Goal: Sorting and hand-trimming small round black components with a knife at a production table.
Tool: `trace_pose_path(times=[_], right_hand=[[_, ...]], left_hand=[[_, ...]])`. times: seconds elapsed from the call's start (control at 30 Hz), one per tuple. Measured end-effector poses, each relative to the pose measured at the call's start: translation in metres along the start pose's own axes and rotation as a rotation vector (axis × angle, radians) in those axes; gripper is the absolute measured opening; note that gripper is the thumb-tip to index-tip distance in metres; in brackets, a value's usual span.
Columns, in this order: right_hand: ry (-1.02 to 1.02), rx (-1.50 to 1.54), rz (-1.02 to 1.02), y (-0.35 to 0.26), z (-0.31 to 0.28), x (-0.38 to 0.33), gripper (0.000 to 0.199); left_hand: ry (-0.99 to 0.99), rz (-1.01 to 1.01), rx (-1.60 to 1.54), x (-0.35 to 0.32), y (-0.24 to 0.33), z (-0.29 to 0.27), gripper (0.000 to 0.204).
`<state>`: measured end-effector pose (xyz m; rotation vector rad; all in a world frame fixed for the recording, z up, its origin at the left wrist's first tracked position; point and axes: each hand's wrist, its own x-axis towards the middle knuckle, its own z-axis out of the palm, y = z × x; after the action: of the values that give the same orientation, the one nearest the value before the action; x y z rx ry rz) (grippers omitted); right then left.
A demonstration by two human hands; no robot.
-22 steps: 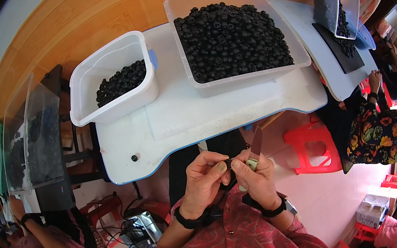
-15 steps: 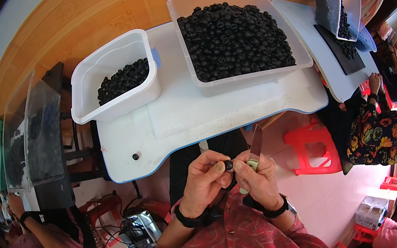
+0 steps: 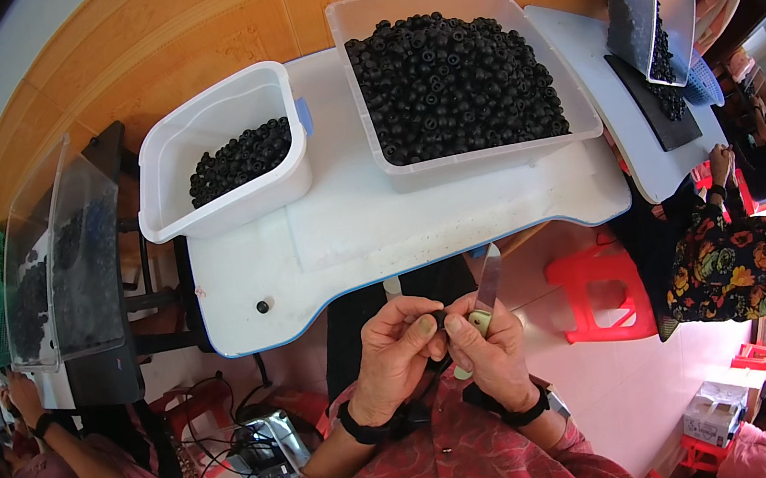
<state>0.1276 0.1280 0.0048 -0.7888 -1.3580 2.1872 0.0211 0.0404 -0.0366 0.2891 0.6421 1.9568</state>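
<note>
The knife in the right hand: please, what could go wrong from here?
The right hand holds the knife with its blade bare, so a slip might cut a finger. The left hand pinches a small black piece, which could slip out. A loose black piece lies near the edge of the white table and might roll off.

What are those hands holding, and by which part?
The right hand holds a knife by its pale green handle. The left hand pinches a small black piece; the exact spot is hidden.
</note>
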Motion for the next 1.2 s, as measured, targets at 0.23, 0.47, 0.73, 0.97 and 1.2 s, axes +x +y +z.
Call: trace_pose_path(times=[0.23, 0.47, 0.73, 0.97, 1.2], right_hand=[[0.017, -0.038, -0.053, 0.001, 0.006, -0.003, 0.018], [-0.006, -0.105, -0.065, 0.0, 0.005, -0.005, 0.02], [-0.023, -0.072, -0.115, 0.0, 0.009, -0.004, 0.02], [-0.07, 0.236, -0.026, 0.009, -0.002, -0.001, 0.009], [-0.088, 0.293, -0.001, 0.006, -0.003, 0.005, 0.005]], left_hand=[[0.018, -0.005, -0.078, 0.002, -0.001, -0.008, 0.018], [-0.031, -0.006, -0.149, 0.002, 0.0, -0.008, 0.018], [-0.007, 0.032, -0.045, 0.0, 0.002, -0.004, 0.017], [-0.065, 0.07, 0.046, 0.0, 0.004, -0.002, 0.016], [-0.07, 0.081, 0.035, 0.002, 0.005, 0.002, 0.016]])
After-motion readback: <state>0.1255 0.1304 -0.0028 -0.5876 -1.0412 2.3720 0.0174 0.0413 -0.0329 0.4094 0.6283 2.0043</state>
